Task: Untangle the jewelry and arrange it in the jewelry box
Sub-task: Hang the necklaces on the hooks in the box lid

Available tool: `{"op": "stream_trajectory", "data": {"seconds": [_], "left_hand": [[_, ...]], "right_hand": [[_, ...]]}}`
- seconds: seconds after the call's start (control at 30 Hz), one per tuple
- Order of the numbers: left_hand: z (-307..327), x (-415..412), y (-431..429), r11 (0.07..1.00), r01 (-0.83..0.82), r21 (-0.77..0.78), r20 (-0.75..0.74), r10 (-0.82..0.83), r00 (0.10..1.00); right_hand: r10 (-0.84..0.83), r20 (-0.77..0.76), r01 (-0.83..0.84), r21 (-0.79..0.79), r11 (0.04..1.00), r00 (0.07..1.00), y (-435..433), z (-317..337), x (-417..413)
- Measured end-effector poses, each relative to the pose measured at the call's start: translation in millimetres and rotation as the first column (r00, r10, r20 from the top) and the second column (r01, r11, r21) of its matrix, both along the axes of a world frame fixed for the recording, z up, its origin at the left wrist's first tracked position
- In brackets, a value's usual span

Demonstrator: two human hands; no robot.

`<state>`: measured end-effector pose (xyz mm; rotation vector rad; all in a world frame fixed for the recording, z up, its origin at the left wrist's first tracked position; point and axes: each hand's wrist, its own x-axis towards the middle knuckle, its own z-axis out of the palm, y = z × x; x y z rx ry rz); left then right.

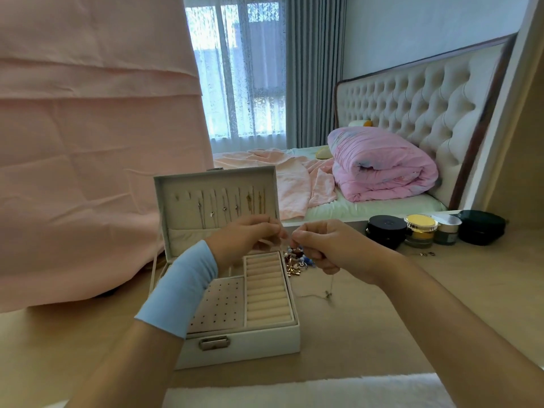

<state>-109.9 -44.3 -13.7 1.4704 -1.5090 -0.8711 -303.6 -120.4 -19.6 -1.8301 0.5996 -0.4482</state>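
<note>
White fuzzy strip (294,390) is lying along the bottom edge, nearest the lens, w/ both forearms reaching over it. Left hand (247,237), wearing a light-blue fabric wrist sleeve (176,290), and right hand (323,245) are meeting at frame centre. Fingers of each are curled and pinching a thin pale metal chain (328,293), tho the stretch betw. the hands is too fine to see. Its pendant end is hanging below the right hand, close over the light wooden tabletop (382,319). A heap of tangled multicoloured beaded jewelry (294,260) is sitting just right of the open white rectangular jewelry box (235,346), centre-left. Several necklaces (223,201) are hanging inside the lid. Step in hand is prob. picking out a knot. Best approach is keeping the pinch points close, easing loops apart w/o tugging, and letting the pendant dangle free.
</note>
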Motion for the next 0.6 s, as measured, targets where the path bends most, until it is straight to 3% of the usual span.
{"op": "stream_trajectory", "data": {"seconds": [0.1,0.2,0.3,0.43,0.6], "left_hand": [[9.2,7.8,6.3,0.996,0.071,-0.059,-0.305,-0.086,0.949],[20.0,14.9,13.5,0.987,0.131,-0.090,-0.436,-0.157,0.886],[28.5,31.8,22.1,0.989,0.076,-0.127,-0.337,-0.115,0.934],[37.1,61.8,39.2,0.985,-0.104,-0.138,-0.138,0.084,0.987],[39.3,100.3,58.4,0.942,-0.288,-0.171,0.155,0.314,0.937]], "right_hand": [[-0.025,0.077,0.025,0.005,1.000,0.997,10.7,6.0,10.3],[-0.089,0.151,0.090,-0.005,0.996,0.985,16.3,14.0,19.1],[-0.097,0.180,0.105,-0.032,0.994,0.979,21.1,24.0,32.3],[-0.069,0.196,0.096,-0.130,0.987,0.978,27.8,36.2,57.4],[-0.101,0.205,0.145,-0.213,0.966,0.974,31.1,40.6,101.3]]}}
